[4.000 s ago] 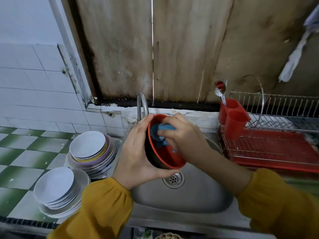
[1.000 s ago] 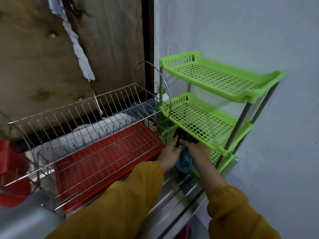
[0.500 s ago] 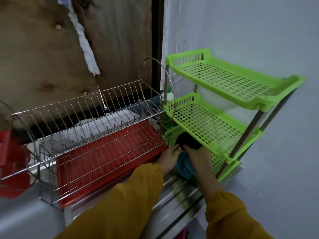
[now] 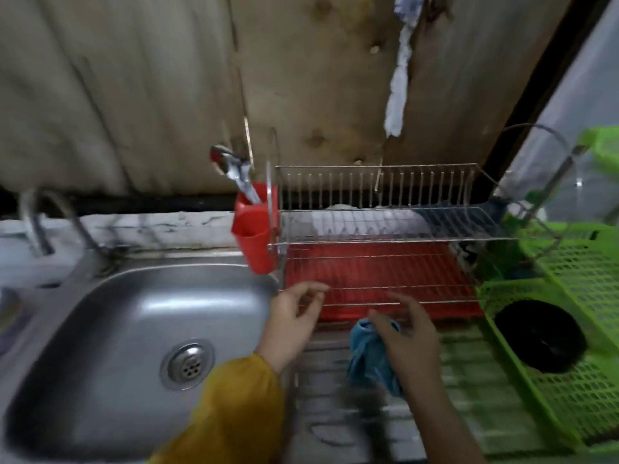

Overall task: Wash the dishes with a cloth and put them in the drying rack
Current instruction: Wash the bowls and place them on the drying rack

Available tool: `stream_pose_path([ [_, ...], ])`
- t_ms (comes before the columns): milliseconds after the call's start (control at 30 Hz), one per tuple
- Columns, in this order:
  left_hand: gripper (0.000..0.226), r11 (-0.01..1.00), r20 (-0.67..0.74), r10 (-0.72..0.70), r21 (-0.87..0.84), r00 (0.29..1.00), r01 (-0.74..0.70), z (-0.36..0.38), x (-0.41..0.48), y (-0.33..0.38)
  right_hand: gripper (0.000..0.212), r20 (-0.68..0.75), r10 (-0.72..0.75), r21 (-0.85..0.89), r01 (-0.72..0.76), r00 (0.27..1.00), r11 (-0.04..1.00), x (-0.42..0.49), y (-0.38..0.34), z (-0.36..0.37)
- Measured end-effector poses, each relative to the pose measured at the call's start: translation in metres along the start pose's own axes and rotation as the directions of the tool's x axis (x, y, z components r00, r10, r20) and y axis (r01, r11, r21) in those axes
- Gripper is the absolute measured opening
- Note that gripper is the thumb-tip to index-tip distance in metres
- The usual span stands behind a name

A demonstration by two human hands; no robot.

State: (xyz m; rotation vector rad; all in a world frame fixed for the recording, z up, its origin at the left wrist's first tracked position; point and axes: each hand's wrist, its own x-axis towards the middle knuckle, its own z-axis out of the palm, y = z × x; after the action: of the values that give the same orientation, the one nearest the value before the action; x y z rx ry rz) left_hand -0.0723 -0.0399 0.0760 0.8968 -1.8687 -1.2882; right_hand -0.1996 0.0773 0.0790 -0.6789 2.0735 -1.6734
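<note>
Bowl [image 4: 541,336], round, black and glossy on the side turned up, lying mouth down on the lowest tier of the green plastic shelf [image 4: 569,406], a lattice of small holes, at 3 o'clock from the hands and well apart from both. Right hand [image 4: 408,333] blurred, thumb and palm seemingly gripping the blue cloth [image 4: 368,360], a soft crumpled bundle hanging under the palm at 7 o'clock of it; upper fingers loosely bent. Left hand [image 4: 291,323] at 9 o'clock of the right one, fingers relaxed and half curled, holding nothing. At 12 o'clock of both hands the drying rack [image 4: 378,182] of thin shiny wire, with a flat red tray [image 4: 368,266] below and a red plastic cup [image 4: 256,229] hooked on its end at 9 o'clock, a metal spoon [image 4: 236,170] standing in it. Smooth steel sink [image 4: 110,329] with round drain at 8 o'clock of the view. Half a second ago both hands under the shelf, touching the bowl; now drawn back over the ribbed steel drainboard [image 4: 321,390], bowl left behind. Four seconds ago the bowl held over the sink, cloth inside.
</note>
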Motion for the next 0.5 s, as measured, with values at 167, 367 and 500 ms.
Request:
stream_pose_path([
  [167,0.032,0.995,-0.225,-0.067,0.063,0.972,0.083,-0.12,-0.027,-0.029,0.032,0.224,-0.109,-0.006,0.113,0.968,0.994,-0.036,-0.025,0.112],
  [367,0.018,0.955,-0.353,-0.05,0.258,0.934,0.149,-0.258,-0.055,-0.06,0.03,0.44,-0.205,0.015,0.222,0.874,0.975,-0.093,-0.056,0.25],
  [500,0.016,0.889,-0.41,-0.019,0.409,0.912,0.203,-0.337,-0.066,-0.084,0.032,0.544,-0.262,-0.02,0.325,0.797,0.946,-0.122,-0.067,0.33],
])
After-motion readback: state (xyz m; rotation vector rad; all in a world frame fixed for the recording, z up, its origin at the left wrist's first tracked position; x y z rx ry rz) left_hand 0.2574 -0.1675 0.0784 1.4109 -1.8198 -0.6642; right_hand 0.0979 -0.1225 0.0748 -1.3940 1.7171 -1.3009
